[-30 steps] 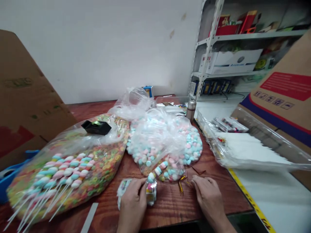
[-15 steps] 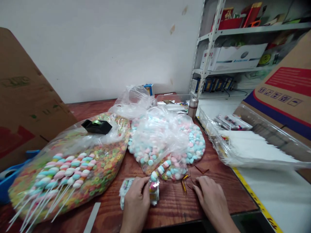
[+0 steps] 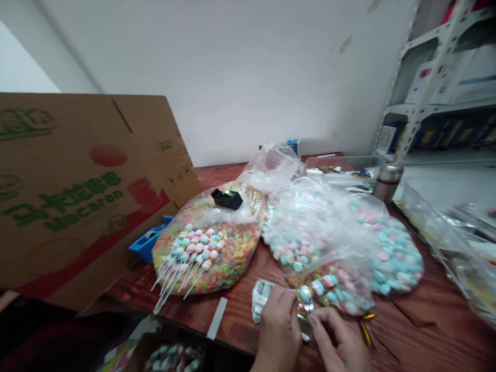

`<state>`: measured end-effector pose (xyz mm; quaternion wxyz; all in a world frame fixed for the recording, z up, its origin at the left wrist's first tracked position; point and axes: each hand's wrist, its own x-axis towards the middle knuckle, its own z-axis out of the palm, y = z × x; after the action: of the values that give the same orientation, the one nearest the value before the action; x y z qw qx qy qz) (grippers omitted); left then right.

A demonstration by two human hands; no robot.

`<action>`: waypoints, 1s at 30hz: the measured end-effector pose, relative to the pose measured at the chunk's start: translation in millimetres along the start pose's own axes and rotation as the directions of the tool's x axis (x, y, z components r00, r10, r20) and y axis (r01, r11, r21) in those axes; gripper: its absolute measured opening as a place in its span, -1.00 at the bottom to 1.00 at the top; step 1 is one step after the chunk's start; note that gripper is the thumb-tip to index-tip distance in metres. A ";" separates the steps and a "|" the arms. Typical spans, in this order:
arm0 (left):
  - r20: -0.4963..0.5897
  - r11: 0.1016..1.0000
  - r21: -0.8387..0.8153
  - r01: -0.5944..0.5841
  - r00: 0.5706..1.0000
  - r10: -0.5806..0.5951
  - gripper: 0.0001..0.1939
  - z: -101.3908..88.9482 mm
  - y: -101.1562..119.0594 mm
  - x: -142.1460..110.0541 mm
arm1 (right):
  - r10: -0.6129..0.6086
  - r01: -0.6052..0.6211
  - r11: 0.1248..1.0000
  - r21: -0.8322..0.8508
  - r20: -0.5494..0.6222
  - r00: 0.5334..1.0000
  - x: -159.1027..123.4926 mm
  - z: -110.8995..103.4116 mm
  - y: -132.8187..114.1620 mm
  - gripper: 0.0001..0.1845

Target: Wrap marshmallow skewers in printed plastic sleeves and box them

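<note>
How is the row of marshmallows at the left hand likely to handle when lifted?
The row of marshmallows is probably light, being slim and puffy. Its rounded, soft-looking pieces may dent if squeezed. The shiny wrapping at its near end could be slippery, judging by its glare.

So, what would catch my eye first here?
Probably the big brown cardboard box with green and red print, filling much of the left side. Next, left of the middle, the large clear plastic bag of small multicoloured rings, with striped pastel marshmallow skewers and a black plastic tape dispenser lying on it. At the front, the left hand and right hand are close together at a short row of pastel marshmallows with shiny film.
</note>
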<state>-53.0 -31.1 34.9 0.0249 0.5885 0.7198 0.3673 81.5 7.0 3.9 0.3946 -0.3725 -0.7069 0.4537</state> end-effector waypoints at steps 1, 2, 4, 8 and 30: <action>-0.012 1.000 0.024 -0.007 1.000 0.007 -0.76 0.3 -2.1 -2.3 | 0.039 -0.038 0.996 0.081 -0.010 0.999 2.6 11.1 -2.9 -0.62; -0.026 0.999 0.034 -0.010 1.000 0.011 -0.77 0.5 -4.6 -4.7 | 0.088 -0.083 0.985 0.154 -0.023 0.996 4.8 20.0 -3.9 -0.61; -0.068 1.000 0.021 -0.002 0.998 0.004 -0.81 0.0 -9.7 -9.1 | 0.177 -0.170 0.944 0.281 0.000 0.984 7.5 31.8 -2.3 -0.60; -0.129 0.999 -0.008 -0.041 0.991 0.039 -0.72 -3.5 -16.9 -14.9 | 0.271 -0.271 0.877 0.397 0.059 0.961 7.7 39.4 2.1 -0.62; 0.086 0.700 -0.623 0.349 0.920 -0.383 -0.77 -7.3 -13.8 -5.8 | -0.170 0.184 0.975 -0.121 0.114 0.979 38.2 28.0 -11.9 -0.72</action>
<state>-66.1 -40.3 30.2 0.2736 0.3820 0.6587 0.5876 38.7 27.3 15.7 0.3713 -0.3093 -0.7849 0.3879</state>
